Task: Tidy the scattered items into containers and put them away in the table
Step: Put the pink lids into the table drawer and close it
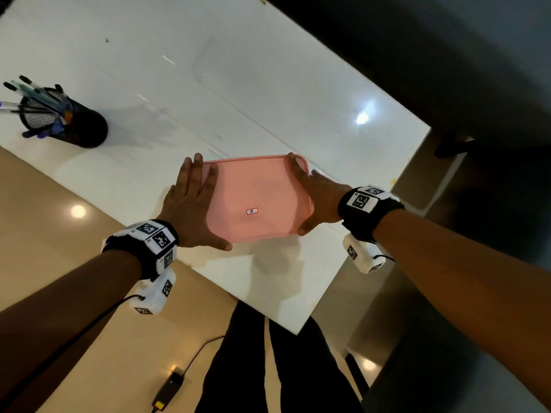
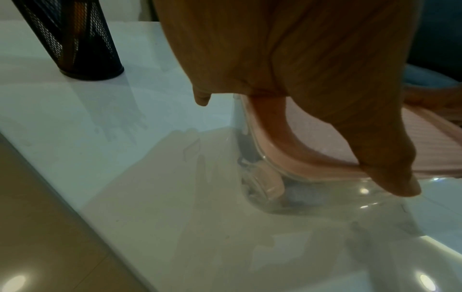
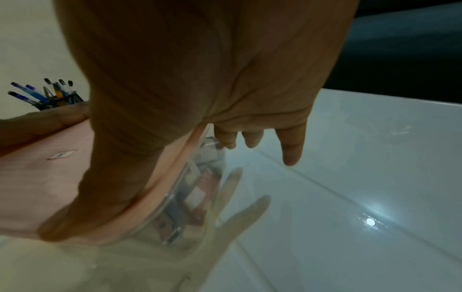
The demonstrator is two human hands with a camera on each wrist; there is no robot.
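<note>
A clear plastic container (image 2: pixel 270 189) with a pink lid (image 1: pixel 256 198) stands near the front of the white table (image 1: pixel 208 84). Small items show blurred through its wall (image 3: pixel 190 197). My left hand (image 1: pixel 193 204) lies flat on the lid's left edge, fingers straight, and its thumb (image 2: pixel 390 177) reaches along the near rim. My right hand (image 1: pixel 316 195) rests on the lid's right edge, thumb at the near corner. Its fingertips (image 3: pixel 290 154) hang past the rim beside the container's side. A small label (image 1: pixel 252 211) sits on the lid.
A black mesh pen holder (image 1: pixel 74 120) full of pens stands at the table's left edge. The table's corner (image 1: pixel 295 329) is close to my legs. A power adapter with a cable (image 1: pixel 170 386) lies on the tan floor below.
</note>
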